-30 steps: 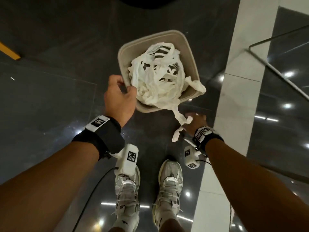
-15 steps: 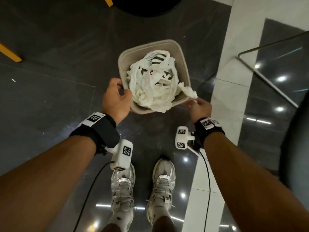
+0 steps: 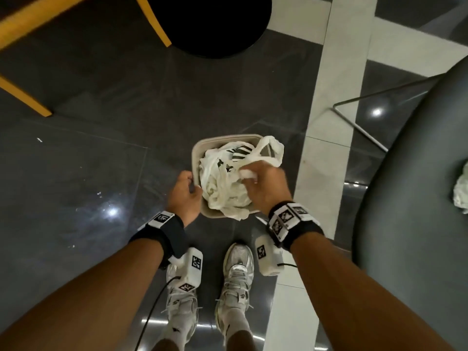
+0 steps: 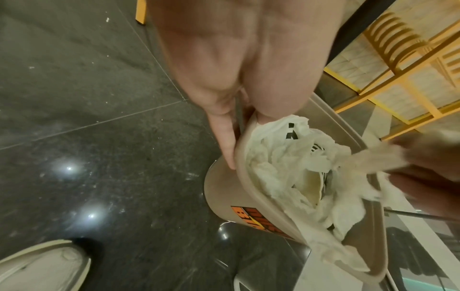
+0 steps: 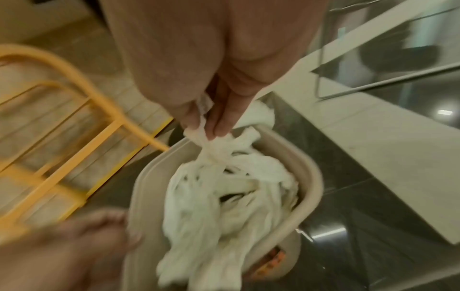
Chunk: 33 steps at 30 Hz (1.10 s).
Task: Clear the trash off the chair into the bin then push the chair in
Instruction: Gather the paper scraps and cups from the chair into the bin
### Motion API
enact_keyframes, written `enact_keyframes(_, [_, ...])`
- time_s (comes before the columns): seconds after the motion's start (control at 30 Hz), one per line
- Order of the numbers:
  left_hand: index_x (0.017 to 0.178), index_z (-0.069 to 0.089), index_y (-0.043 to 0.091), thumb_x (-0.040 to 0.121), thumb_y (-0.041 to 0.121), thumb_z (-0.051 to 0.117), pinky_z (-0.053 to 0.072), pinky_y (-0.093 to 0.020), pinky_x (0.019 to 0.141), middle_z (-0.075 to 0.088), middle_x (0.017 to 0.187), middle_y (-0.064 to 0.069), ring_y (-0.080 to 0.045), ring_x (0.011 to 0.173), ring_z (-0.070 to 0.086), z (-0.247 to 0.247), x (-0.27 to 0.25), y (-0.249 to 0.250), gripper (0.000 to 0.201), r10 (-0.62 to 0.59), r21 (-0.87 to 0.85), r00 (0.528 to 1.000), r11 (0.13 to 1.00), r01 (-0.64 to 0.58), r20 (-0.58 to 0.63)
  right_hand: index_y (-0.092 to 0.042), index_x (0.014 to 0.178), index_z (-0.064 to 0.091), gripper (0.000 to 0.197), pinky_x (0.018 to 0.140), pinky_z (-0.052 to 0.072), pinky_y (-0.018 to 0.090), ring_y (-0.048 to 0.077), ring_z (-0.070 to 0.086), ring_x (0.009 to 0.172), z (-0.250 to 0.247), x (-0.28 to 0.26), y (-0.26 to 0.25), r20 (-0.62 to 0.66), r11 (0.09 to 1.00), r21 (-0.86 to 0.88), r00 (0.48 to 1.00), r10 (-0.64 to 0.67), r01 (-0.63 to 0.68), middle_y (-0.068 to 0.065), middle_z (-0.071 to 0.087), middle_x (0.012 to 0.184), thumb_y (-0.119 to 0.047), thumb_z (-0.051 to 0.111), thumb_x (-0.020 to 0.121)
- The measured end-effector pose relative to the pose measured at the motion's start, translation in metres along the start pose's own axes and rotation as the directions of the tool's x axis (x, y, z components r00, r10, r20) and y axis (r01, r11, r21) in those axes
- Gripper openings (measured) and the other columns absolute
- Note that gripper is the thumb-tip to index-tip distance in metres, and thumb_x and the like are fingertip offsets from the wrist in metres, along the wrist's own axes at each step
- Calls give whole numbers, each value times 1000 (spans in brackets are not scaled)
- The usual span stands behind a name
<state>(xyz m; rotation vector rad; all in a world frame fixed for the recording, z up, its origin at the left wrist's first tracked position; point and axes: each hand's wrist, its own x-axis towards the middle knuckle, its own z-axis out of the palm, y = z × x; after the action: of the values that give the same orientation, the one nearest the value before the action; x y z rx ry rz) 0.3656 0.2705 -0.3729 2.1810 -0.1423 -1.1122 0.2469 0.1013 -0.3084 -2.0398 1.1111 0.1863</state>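
A beige bin [image 3: 196, 158] stands on the dark floor ahead of my feet, heaped with white crumpled paper strips [image 3: 222, 191]. My left hand [image 3: 193, 185] grips the bin's left rim [image 4: 240, 149], thumb inside and fingers down the outer wall. My right hand [image 3: 247, 177] hovers over the bin's right side and pinches a paper strip [image 5: 199, 132] that runs down into the heap. A loop of paper [image 3: 272, 150] hangs over the far right corner. The dark grey chair seat [image 3: 417, 198] is at the right, with a white crumpled wad [image 3: 461, 192] on it.
A black round base [image 3: 210, 24] and yellow furniture legs [image 3: 25, 97] lie beyond the bin. A thin metal chair frame [image 3: 359, 122] sits on the floor by the pale floor stripe [image 3: 321, 148]. My shoes [image 3: 235, 274] are just behind the bin.
My right hand came up from below the bin's front edge and carried the dangling paper strip over the bin. The left hand kept its grip on the rim. The chair seat entered view.
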Motion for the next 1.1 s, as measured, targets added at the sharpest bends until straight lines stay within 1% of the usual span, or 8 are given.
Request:
enact_keyframes(0.13, [107,51,33,95,18,58,62,-54,79,71,97,-3,-25,90,71,8,4,-10,21,7,-9,999,1000,-7,45,-19,121,71,29,106,46,37,29,60,120,57,6,2,403,969,-242,913,64,39,6,67,126,-23,60,94])
enact_keyframes(0.27, [116,50,30,97,16,52,61,-55,83,70,108,-6,-29,96,71,8,0,-15,24,22,42,992,999,-27,126,-17,135,55,39,106,41,37,35,53,129,71,-8,12,513,947,-321,838,184,-11,11,58,138,-23,56,97])
enact_keyframes(0.37, [137,48,21,97,24,53,54,-57,97,62,136,-11,-35,115,66,4,-5,-5,40,-21,78,989,997,10,148,-20,138,45,46,106,46,45,37,55,126,57,-18,0,446,956,-293,883,149,-14,13,59,135,-20,57,94])
enact_keyframes(0.47, [147,43,6,102,18,52,44,-46,111,53,149,-16,-34,132,56,-9,-22,32,47,-40,177,996,984,24,84,-20,138,52,43,111,42,40,32,52,132,22,-28,-21,371,980,-191,921,123,-54,10,56,141,-16,54,95])
enact_keyframes(0.6, [140,47,6,99,11,52,45,-46,110,59,142,-15,-34,128,58,-26,-56,97,41,1,259,995,966,-26,96,-21,132,62,39,109,42,34,29,54,129,-51,-46,-40,164,990,7,977,139,-142,9,54,143,-18,54,94])
enact_keyframes(0.77, [126,54,12,96,10,54,49,-37,101,69,123,-10,-31,116,65,-13,-102,198,30,194,397,967,884,-246,167,-20,123,68,30,91,48,26,29,67,109,-163,-78,-41,71,981,118,987,147,-154,9,72,117,-21,50,98])
enact_keyframes(0.97, [121,57,19,89,12,66,51,-43,99,66,115,-2,-26,109,65,87,-166,291,35,409,381,809,729,-568,423,-23,112,69,23,87,56,34,23,71,93,-276,-132,51,-174,931,284,942,285,-230,2,76,100,-22,55,94])
enact_keyframes(1.1, [141,46,19,83,26,74,42,-45,110,52,139,-7,-30,129,50,181,-199,328,64,461,441,621,445,-780,634,-18,115,67,25,87,50,28,26,66,103,-326,-179,139,-353,883,307,819,452,-354,6,70,113,-18,56,93])
